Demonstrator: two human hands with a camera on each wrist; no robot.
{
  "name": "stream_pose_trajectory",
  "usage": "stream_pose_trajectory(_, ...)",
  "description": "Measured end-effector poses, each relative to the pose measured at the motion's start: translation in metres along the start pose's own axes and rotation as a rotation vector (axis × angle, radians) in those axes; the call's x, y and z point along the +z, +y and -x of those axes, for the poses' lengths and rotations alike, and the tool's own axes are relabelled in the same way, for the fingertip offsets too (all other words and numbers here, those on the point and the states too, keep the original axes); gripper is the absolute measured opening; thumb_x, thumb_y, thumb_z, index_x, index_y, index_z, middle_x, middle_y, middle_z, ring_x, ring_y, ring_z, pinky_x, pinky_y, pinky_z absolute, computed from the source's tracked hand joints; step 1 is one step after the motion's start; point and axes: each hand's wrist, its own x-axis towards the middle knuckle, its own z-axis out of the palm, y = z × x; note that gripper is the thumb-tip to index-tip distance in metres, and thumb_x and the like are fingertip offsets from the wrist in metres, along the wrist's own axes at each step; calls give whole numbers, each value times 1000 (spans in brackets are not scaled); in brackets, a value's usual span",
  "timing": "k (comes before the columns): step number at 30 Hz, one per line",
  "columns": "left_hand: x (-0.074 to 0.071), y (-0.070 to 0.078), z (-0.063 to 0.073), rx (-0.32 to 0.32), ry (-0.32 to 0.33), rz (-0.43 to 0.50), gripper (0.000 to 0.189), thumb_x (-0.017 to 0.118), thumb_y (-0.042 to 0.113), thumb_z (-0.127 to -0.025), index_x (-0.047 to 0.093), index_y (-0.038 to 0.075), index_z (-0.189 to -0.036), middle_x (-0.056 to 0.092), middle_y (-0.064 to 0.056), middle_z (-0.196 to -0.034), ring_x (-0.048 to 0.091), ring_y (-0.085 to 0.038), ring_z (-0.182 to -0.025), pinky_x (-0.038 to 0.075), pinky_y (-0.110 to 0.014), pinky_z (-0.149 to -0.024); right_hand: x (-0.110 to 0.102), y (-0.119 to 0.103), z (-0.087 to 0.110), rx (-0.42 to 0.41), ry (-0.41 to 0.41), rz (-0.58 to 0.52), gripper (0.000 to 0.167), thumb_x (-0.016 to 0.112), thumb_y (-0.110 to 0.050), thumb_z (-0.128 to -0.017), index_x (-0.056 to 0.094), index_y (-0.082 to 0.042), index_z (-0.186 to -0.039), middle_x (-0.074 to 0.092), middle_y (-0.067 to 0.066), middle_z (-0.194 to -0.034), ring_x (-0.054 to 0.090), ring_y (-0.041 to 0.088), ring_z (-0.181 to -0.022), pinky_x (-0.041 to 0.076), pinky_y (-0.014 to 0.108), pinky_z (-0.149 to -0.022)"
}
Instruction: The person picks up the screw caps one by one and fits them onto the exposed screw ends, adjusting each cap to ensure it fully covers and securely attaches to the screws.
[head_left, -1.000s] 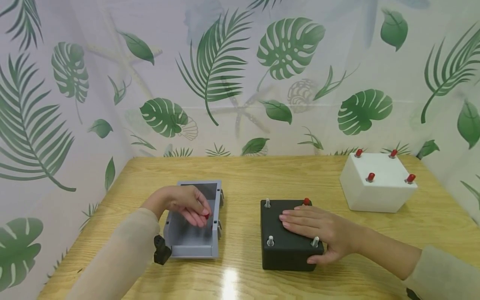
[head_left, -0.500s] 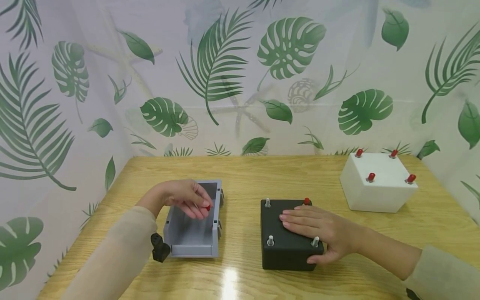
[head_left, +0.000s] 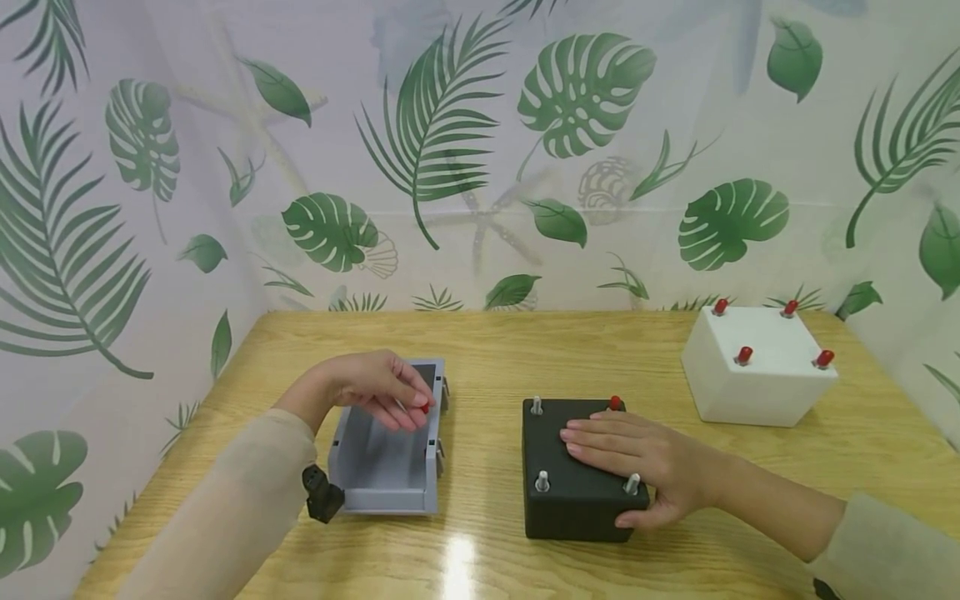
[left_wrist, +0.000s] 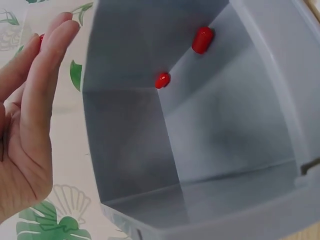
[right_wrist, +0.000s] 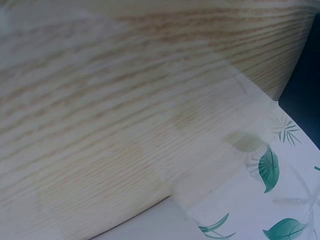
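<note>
My left hand pinches a small red cap between thumb and fingertips, above the right side of a grey plastic bin. Inside that bin, the left wrist view shows two more red caps, one larger-looking cap and another cap by the corner. My right hand rests flat on a black box, fingers straight across its top and thumb along its side. Bare metal studs stand at three of the box's corners. A red cap covers the far right one.
At the back right stands a white box with a red cap on each top corner post. The wooden table meets a leaf-patterned curtain at the back and left. In the right wrist view there is mainly wood grain.
My left hand has risen from deeper over the bin and shifted slightly right and away, with the red cap still pinched. My right hand stays where it was on the black box.
</note>
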Motion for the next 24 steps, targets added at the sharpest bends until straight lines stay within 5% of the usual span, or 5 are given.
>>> stream_pose_trajectory(24, 24, 27, 5, 59, -36, -18, 25, 59, 4, -92, 61, -8, -114, 72, -7, -83, 70, -15, -74, 59, -29, -67, 0, 0, 3, 25, -22, -18, 72, 63, -46, -87, 49, 12, -129, 48, 23, -137, 43, 31, -131, 25, 35, -115)
